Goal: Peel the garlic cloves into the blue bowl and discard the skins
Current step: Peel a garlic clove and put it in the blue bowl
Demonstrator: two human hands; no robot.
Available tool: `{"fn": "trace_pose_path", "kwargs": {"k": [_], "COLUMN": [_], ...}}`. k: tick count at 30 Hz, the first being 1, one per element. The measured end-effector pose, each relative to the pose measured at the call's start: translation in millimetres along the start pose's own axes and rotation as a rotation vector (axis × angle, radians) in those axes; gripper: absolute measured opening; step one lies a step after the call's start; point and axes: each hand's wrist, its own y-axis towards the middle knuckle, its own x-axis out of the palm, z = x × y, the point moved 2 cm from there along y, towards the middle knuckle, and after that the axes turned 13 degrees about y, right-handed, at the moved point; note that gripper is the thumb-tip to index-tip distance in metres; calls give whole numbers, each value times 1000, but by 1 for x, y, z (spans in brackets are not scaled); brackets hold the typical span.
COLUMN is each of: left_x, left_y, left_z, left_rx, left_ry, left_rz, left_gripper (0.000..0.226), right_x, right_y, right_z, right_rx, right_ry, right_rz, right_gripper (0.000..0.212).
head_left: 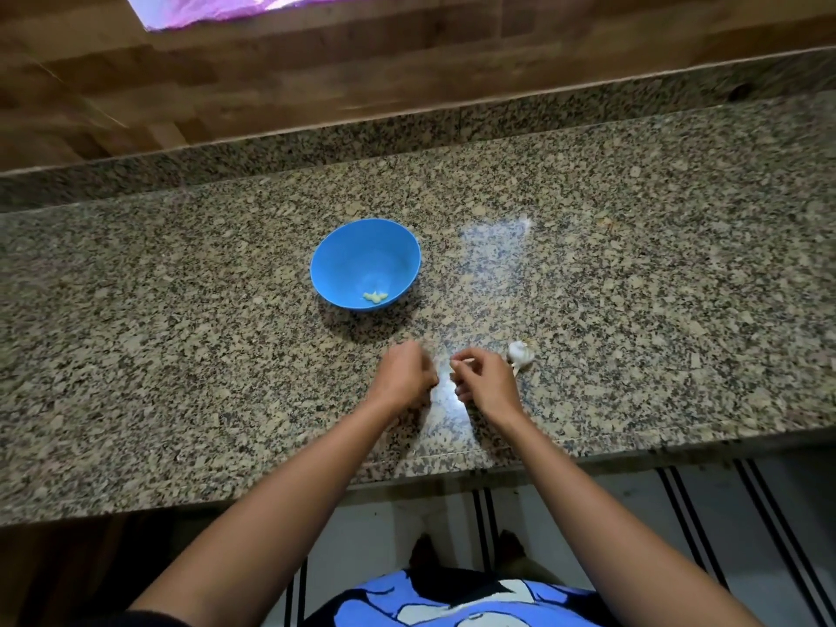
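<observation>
Between blue bowl (pixel 337 260) and counter edge (pixel 588 451), right hand (pixel 487 383) pinches garlic clove (pixel 460 365).

The blue bowl (pixel 344 264) stands upright, with pale peeled cloves (pixel 375 298) against its near wall. A white bulb (pixel 520 353) lies nearer, to its right. The right hand (pixel 488 382) pinches a clove (pixel 460 365).

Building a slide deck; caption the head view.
Right hand pinches a garlic piece beside the left hand; peeled cloves lie in the blue bowl.
</observation>
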Motion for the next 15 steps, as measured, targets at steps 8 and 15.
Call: {"fn": "trace_pose_path", "kwargs": {"k": [8,15], "left_x": [-9,-8], "left_y": [-25,-21], "left_z": [-15,-10], "left_rx": [-296,-155], "left_ry": [-1267,-1007], "left_rz": [-318,-179], "left_gripper": [25,19], "right_x": [-3,-3], "right_y": [-6,-3], "right_z": [-8,-19], "right_rx": [-154,-280], "right_ry": [122,-24], "right_rz": [-116,-78], "right_gripper": [13,13]}}
